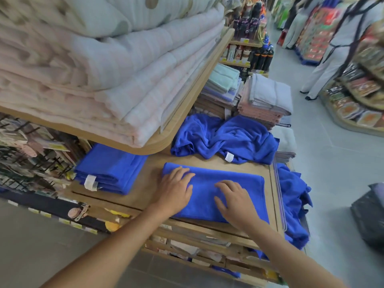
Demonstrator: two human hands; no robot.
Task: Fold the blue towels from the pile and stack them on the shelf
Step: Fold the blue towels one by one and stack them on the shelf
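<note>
Flanking the flat towel [239, 179]: folded stack [112, 169], crumpled pile [226, 138].

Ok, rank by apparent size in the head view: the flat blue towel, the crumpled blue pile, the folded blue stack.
1-2. The flat blue towel and the crumpled blue pile: alike; the towel lies nearer the camera, so no ranking.
3. The folded blue stack: smallest.
</note>
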